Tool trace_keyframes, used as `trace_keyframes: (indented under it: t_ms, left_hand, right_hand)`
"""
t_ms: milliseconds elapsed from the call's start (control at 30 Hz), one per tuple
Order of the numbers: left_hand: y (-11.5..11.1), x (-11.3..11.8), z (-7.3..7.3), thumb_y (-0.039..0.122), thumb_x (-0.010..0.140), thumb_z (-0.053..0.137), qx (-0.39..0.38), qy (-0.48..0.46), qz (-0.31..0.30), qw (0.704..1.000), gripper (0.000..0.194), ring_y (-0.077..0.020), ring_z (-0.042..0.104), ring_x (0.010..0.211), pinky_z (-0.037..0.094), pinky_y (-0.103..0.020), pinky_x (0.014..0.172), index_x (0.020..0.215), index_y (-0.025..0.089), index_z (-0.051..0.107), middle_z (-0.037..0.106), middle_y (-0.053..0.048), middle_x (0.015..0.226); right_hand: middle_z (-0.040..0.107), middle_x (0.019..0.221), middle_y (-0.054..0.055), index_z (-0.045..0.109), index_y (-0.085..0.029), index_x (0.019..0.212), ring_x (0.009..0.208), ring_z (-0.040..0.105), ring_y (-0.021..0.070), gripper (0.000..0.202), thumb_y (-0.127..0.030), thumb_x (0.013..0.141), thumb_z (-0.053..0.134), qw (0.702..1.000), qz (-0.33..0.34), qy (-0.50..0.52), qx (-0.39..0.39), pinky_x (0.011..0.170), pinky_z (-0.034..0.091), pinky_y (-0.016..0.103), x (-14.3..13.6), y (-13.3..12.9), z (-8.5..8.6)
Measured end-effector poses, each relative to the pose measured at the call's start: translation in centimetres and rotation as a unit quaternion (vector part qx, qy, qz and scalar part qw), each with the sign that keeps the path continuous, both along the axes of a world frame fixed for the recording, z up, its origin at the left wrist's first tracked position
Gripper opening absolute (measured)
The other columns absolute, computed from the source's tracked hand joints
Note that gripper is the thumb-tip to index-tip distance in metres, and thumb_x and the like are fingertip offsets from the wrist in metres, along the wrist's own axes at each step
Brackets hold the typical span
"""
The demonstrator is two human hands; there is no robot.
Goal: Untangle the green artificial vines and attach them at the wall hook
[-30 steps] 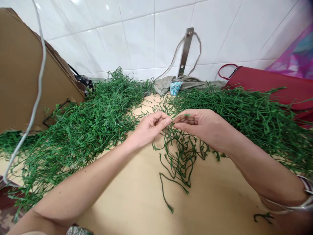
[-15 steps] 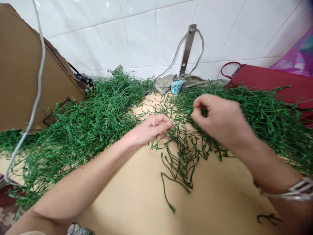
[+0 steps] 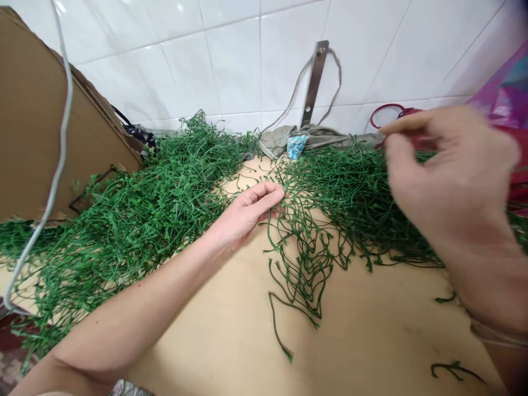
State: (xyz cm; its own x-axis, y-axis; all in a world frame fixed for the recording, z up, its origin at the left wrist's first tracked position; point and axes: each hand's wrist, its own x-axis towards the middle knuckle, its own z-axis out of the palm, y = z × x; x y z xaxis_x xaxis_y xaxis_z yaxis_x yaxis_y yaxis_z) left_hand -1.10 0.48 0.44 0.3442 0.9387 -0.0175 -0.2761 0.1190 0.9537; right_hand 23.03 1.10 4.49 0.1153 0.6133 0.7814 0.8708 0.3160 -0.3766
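Observation:
My left hand (image 3: 256,213) is over the middle of the table, thumb and forefinger pinched on a thin green artificial stem. Beneath and beside its fingertips, a loose cluster of green stems (image 3: 307,269) with small forked tips trails toward me. My right hand (image 3: 457,179) is raised at the right, above the right-hand heap of green stems (image 3: 358,198). Its thumb and forefinger come together in a pinch. Motion blurs this hand, and I cannot make out anything between the fingertips.
Another large heap of green stems (image 3: 152,214) covers the left side by a cardboard box (image 3: 49,126) and a white cable (image 3: 61,143). A small cup with blue and white bits (image 3: 296,146) stands at the back, near a metal strip (image 3: 315,82). One loose sprig (image 3: 456,369) lies front right.
My right hand has moved right and up, away from the left hand and over the right heap. My left hand has risen slightly, still pinching.

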Motion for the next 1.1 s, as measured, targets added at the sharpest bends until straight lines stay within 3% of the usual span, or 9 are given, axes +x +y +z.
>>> trace_keyframes:
  t_ms: [100,300,433,533,667,800,933,1100]
  left_hand:
    - [-0.1,0.1,0.1,0.031,0.083,0.076,0.007,-0.002,0.003,1.0,0.019,-0.0077,0.054,0.073,0.043,-0.022,0.072,0.086,0.016,0.065,0.058,0.003,0.08]
    - [-0.1,0.2,-0.4,0.036,0.083,0.076,0.083,0.035,-0.005,0.996,0.021,-0.0092,0.05,0.074,0.041,-0.024,0.075,0.089,0.017,0.068,0.059,0.003,0.08]
    - [0.0,0.0,-0.5,0.037,0.087,0.071,0.162,0.099,-0.002,0.982,0.022,-0.0106,0.051,0.077,0.041,-0.025,0.077,0.091,0.016,0.066,0.06,0.002,0.082]
    - [0.0,-0.1,-0.5,0.035,0.092,0.064,0.187,0.166,-0.005,0.968,0.02,-0.011,0.051,0.074,0.041,-0.026,0.073,0.092,0.016,0.063,0.057,0.002,0.079]
    - [0.0,-0.1,-0.3,0.034,0.096,0.058,0.191,0.223,-0.016,0.956,0.018,-0.0112,0.046,0.068,0.038,-0.026,0.068,0.089,0.017,0.057,0.051,0.004,0.072]
    - [0.0,0.2,0.0,0.04,0.094,0.061,0.159,0.155,-0.062,0.973,0.026,-0.01,0.045,0.067,0.04,-0.026,0.07,0.083,0.017,0.055,0.049,0.003,0.072]
    - [0.0,0.3,-0.1,0.04,0.089,0.068,0.099,0.086,-0.068,0.989,0.027,-0.0089,0.046,0.068,0.044,-0.026,0.076,0.083,0.016,0.057,0.052,0.003,0.075]
    - [0.0,0.2,-0.3,0.041,0.088,0.07,0.075,0.096,-0.071,0.99,0.03,-0.0086,0.045,0.067,0.043,-0.025,0.072,0.079,0.016,0.058,0.051,0.003,0.072]
  right_hand:
    - [0.076,0.082,0.004,0.074,-0.02,0.087,0.074,0.07,0.0181,0.016,-0.018,0.084,0.059,0.993,0.08,0.051,-0.064,0.074,0.053,0.031,-3.5,-1.3,0.2]
    - [0.073,0.07,0.001,0.072,-0.023,0.074,0.063,0.063,0.0157,0.019,-0.03,0.088,0.061,0.93,0.243,0.083,-0.264,0.06,0.047,0.028,-5.5,-2.5,-0.1]
    - [0.07,0.066,0.0,0.074,-0.023,0.076,0.059,0.059,0.0156,0.02,-0.039,0.086,0.066,0.896,0.276,0.11,-0.33,0.053,0.042,0.028,-5.7,-2.3,-0.9]
    - [0.07,0.07,0.0,0.07,-0.024,0.076,0.062,0.06,0.0167,0.017,-0.031,0.089,0.062,0.912,0.261,0.071,-0.308,0.058,0.043,0.029,-5.7,-2.3,-1.7]
    - [0.071,0.079,0.004,0.066,-0.023,0.08,0.074,0.06,0.0215,0.018,-0.023,0.092,0.053,0.947,0.226,-0.065,-0.218,0.069,0.041,0.034,-5.6,-2.3,-2.2]
    - [0.066,0.07,0.001,0.064,-0.022,0.08,0.061,0.053,0.0161,0.014,-0.023,0.091,0.055,0.945,0.219,-0.016,-0.242,0.061,0.038,0.03,-5.6,-2.1,-2.1]
    - [0.063,0.065,-0.003,0.062,-0.023,0.078,0.052,0.043,0.0128,0.013,-0.024,0.09,0.057,0.932,0.227,0.038,-0.281,0.055,0.034,0.028,-5.4,-2.0,-1.8]
    - [0.059,0.071,0.003,0.053,-0.023,0.077,0.069,0.05,0.0194,0.02,-0.021,0.095,0.047,0.941,0.225,-0.148,-0.206,0.065,0.036,0.032,-5.2,-2.1,-2.2]
